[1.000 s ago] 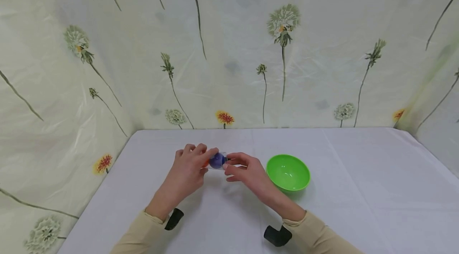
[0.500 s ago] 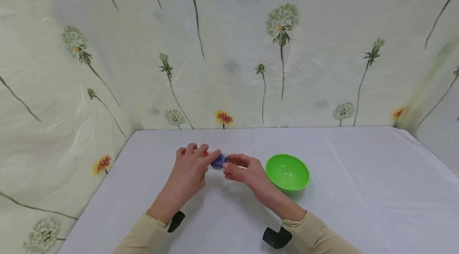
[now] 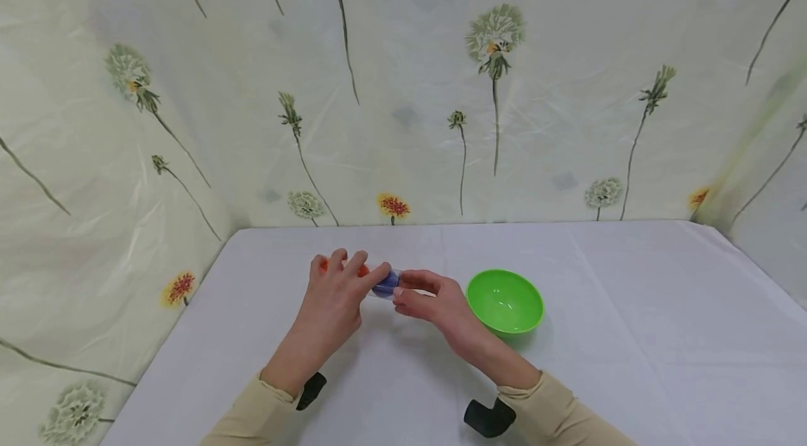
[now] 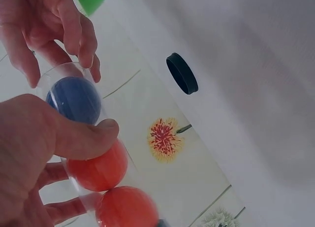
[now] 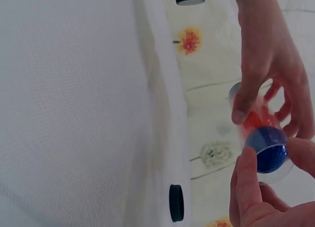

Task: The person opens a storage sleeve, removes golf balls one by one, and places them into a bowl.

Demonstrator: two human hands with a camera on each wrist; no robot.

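Note:
A clear tube (image 4: 69, 72) holds a blue ball (image 4: 75, 100) near one end and two red-orange balls (image 4: 101, 168) behind it. My left hand (image 3: 330, 299) grips the tube from the left, its thumb lying across the wall between the blue and red balls. At the blue ball's end, my right hand (image 3: 438, 299) pinches the tube with thumb and fingers on either side of the rim. In the right wrist view the left hand (image 5: 270, 59) reaches down to the tube from above. The tube is held above the white table, tilted.
A bright green bowl (image 3: 506, 302) stands on the white-clothed table (image 3: 630, 334), just right of the right hand. Black pieces (image 3: 488, 418) hang at the wrists. A flower-printed curtain (image 3: 410, 82) rises behind the table's back edge.
The tube has turned slightly in the left hand, so more orange shows between its fingers and the blue end sits a little lower. The right fingers have come closer together on the end.

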